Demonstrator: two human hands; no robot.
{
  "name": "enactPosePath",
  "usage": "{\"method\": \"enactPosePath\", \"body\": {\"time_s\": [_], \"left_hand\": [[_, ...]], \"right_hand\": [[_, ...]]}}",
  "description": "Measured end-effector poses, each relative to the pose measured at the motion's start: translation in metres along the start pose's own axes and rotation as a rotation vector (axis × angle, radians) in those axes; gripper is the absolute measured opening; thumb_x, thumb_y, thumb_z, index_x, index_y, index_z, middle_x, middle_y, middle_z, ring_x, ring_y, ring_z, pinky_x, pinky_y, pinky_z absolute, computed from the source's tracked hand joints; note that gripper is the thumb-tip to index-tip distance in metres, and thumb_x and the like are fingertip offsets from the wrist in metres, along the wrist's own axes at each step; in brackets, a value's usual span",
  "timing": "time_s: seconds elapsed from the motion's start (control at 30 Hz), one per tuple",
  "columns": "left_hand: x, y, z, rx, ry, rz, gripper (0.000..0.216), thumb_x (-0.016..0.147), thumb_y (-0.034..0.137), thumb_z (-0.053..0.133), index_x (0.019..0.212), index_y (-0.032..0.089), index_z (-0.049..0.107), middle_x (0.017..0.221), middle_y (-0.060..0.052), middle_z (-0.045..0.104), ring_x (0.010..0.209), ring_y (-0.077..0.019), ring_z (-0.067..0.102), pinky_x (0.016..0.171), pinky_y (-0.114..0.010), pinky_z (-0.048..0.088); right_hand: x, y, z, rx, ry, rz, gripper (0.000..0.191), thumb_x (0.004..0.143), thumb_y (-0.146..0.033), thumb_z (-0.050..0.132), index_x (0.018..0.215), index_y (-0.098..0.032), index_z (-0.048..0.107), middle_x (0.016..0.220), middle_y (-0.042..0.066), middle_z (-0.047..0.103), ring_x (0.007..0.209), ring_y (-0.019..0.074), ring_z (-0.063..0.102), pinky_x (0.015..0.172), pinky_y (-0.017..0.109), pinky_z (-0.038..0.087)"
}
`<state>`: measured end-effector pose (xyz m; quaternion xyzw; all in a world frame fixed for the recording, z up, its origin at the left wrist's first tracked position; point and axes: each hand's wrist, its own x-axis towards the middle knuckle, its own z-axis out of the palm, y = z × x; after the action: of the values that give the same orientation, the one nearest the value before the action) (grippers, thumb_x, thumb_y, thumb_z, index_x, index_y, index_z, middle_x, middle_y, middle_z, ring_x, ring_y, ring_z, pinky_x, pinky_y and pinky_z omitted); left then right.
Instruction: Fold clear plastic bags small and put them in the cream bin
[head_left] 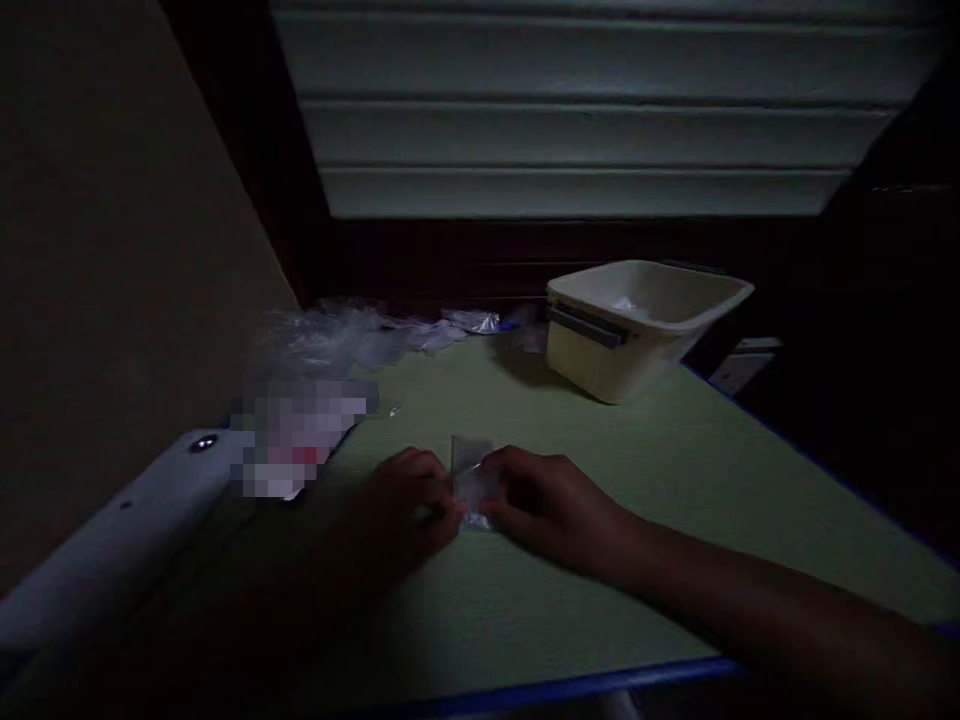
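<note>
The scene is dim. Both hands meet over a green table (pixel 675 500) near its front middle. My left hand (pixel 401 505) and my right hand (pixel 544 500) have their fingers curled and pinch a small clear plastic bag (pixel 472 480) between them. The bag stands partly upright off the table top, and its lower edge is hidden by my fingers. What is inside it, if anything, cannot be made out.
A cream plastic bin (pixel 637 325) with a dark handle stands at the back right. Crumpled clear plastic bags (pixel 337 340) lie at the back left. A blurred flat object (pixel 296 435) rests at the left edge beside a white bar (pixel 112 540). The table edge is blue.
</note>
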<state>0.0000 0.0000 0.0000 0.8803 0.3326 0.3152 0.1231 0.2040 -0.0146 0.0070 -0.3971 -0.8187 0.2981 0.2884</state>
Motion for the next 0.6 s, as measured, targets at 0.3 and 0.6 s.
{"method": "enactPosePath", "body": {"time_s": [0.3, 0.6], "left_hand": [[0.001, -0.006, 0.001, 0.077, -0.001, 0.026, 0.019, 0.077, 0.008, 0.062, 0.061, 0.017, 0.054, 0.071, 0.001, 0.056, 0.070, -0.0152, 0.053, 0.064, -0.026, 0.041], [0.000, 0.006, -0.006, 0.263, -0.046, 0.133, 0.016, 0.085, 0.004, 0.054, 0.096, 0.014, 0.061, 0.113, -0.012, 0.058, 0.101, -0.0251, 0.057, 0.083, -0.039, 0.050]], "right_hand": [[-0.001, -0.001, -0.003, -0.075, 0.028, -0.014, 0.041, 0.080, -0.011, 0.062, 0.117, -0.015, 0.047, 0.070, -0.002, 0.058, 0.058, 0.0128, 0.055, 0.051, 0.022, 0.038], [0.000, 0.000, -0.005, -0.221, 0.048, -0.126, 0.015, 0.082, -0.009, 0.063, 0.097, -0.011, 0.062, 0.095, 0.010, 0.057, 0.084, 0.0197, 0.056, 0.074, 0.031, 0.048]]}}
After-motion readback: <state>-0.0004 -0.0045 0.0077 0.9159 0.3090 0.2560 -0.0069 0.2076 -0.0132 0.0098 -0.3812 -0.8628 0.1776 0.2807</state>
